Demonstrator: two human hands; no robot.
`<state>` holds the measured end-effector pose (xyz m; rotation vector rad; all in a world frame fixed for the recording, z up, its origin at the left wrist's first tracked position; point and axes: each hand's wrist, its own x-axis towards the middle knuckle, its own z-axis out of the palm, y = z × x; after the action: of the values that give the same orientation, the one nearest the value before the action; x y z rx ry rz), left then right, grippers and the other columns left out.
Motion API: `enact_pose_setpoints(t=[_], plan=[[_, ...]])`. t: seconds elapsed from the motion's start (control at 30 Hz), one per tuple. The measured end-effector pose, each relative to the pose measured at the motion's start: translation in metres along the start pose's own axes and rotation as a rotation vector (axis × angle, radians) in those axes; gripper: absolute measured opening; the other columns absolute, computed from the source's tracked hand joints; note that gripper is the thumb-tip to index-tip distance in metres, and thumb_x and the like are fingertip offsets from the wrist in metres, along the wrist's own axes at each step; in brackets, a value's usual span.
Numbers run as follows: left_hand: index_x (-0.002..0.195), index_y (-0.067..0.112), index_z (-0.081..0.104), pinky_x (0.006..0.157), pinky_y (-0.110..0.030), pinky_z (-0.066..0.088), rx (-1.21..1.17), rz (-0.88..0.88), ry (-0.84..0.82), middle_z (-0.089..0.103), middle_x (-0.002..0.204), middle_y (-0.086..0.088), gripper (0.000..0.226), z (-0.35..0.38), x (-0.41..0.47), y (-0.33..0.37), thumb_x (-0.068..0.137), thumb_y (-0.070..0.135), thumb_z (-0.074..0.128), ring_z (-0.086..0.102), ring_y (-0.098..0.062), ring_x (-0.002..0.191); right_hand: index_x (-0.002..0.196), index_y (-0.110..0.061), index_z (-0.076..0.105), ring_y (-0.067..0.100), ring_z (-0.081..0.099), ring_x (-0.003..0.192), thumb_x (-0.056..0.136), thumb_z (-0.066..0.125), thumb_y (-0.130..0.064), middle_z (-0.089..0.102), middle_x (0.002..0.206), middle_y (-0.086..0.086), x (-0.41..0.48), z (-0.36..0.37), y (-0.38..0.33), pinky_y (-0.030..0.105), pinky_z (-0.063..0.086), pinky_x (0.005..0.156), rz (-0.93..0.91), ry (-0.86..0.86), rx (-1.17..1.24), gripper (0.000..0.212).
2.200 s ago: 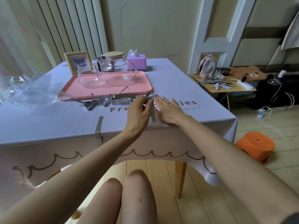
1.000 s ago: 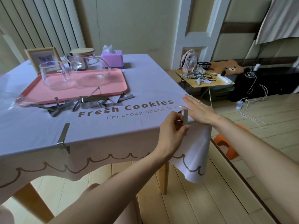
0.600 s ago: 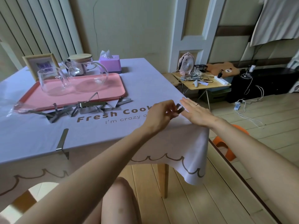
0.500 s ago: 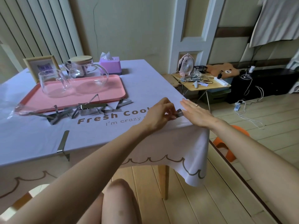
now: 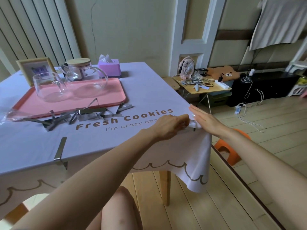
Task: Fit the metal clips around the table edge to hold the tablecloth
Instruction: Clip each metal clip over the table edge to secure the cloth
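A lilac tablecloth (image 5: 103, 143) printed "Fresh Cookies" covers the table. My left hand (image 5: 169, 126) pinches a metal clip (image 5: 192, 125) at the table's near right corner, most of the clip hidden by my fingers. My right hand (image 5: 205, 121) lies flat with straight fingers on the cloth beside the clip, at the right edge. One metal clip (image 5: 60, 151) sits fitted over the near edge to the left. A pile of several loose clips (image 5: 86, 114) lies in front of the pink tray (image 5: 106, 100).
On the tray stand a glass cup (image 5: 48, 87) and a glass teapot (image 5: 83, 77). Behind are a picture frame (image 5: 35, 67) and a purple tissue box (image 5: 109, 68). An orange stool (image 5: 230, 150) sits on the floor right of the table, near a small side table (image 5: 209, 90) with a fan.
My left hand carried the clip from the middle of the near edge to the right corner and lowered it onto the edge. My right hand slid along to that corner, staying flat.
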<state>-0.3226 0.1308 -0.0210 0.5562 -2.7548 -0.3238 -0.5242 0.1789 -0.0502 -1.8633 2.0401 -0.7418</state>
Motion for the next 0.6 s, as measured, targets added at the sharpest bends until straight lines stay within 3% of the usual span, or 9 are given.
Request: enact_pose_setpoints(t=[0.13,0.2,0.27,0.33,0.4,0.5,0.6], plan=[[0.107,0.013,0.052,0.073,-0.038,0.043,0.008,0.004,-0.017,0.064,0.094,-0.01,0.016,-0.002,0.002,-0.006,0.097,0.023,0.045,0.051,-0.024,0.077,0.143,-0.013,0.035,0.014,0.027,0.14,0.101,0.036,-0.016,0.028,0.153,-0.001,-0.003,0.0,0.002,0.024,0.019,0.112,-0.028,0.039,0.001,0.042],[0.105,0.013,0.053,0.072,-0.037,0.041,0.014,0.004,-0.026,0.063,0.092,-0.008,0.015,-0.004,0.004,-0.008,0.096,0.023,0.046,0.047,-0.021,0.076,0.137,-0.013,0.046,0.016,0.039,0.133,0.096,0.043,-0.007,0.043,0.145,0.002,-0.005,0.001,-0.003,0.029,0.028,0.111,-0.054,0.169,-0.009,0.042],[0.104,0.012,0.053,0.072,-0.036,0.04,0.026,0.007,-0.035,0.062,0.092,-0.009,0.015,-0.005,0.005,-0.007,0.096,0.023,0.046,0.048,-0.023,0.077,0.116,-0.011,0.064,0.02,0.053,0.117,0.079,0.043,0.011,0.061,0.122,0.006,-0.015,0.0,-0.012,0.036,0.042,0.103,-0.159,0.375,0.023,0.047],[0.106,0.013,0.052,0.071,-0.035,0.038,0.035,0.01,-0.033,0.063,0.095,-0.01,0.016,-0.006,0.005,-0.007,0.096,0.023,0.045,0.052,-0.026,0.083,0.093,-0.009,0.069,0.021,0.056,0.101,0.063,0.037,0.012,0.063,0.102,0.005,-0.029,0.0,-0.019,0.04,0.049,0.087,-0.298,0.507,0.021,0.048],[0.108,0.013,0.052,0.07,-0.033,0.034,0.037,0.004,-0.028,0.063,0.1,-0.011,0.017,-0.007,0.006,-0.006,0.097,0.022,0.043,0.052,-0.027,0.085,0.088,-0.009,0.069,0.023,0.055,0.097,0.063,0.041,0.009,0.06,0.1,0.004,-0.041,0.002,-0.021,0.038,0.051,0.079,-0.386,0.493,-0.07,0.041],[0.111,0.013,0.051,0.07,-0.031,0.032,0.049,-0.009,-0.042,0.063,0.102,-0.011,0.019,-0.007,0.007,-0.005,0.098,0.023,0.04,0.046,-0.022,0.08,0.09,-0.009,0.067,0.023,0.056,0.099,0.072,0.067,0.001,0.058,0.105,0.005,-0.05,0.011,-0.019,0.04,0.052,0.079,-0.403,0.414,-0.17,0.021],[0.116,0.016,0.046,0.075,-0.032,0.036,-0.003,-0.047,-0.073,0.064,0.117,-0.005,0.025,-0.008,0.01,-0.004,0.099,0.032,0.037,0.054,-0.025,0.092,0.081,-0.005,0.067,0.022,0.055,0.092,0.071,0.076,-0.005,0.059,0.098,0.006,-0.05,0.014,-0.021,0.043,0.052,0.069,-0.387,0.512,-0.154,0.013]])
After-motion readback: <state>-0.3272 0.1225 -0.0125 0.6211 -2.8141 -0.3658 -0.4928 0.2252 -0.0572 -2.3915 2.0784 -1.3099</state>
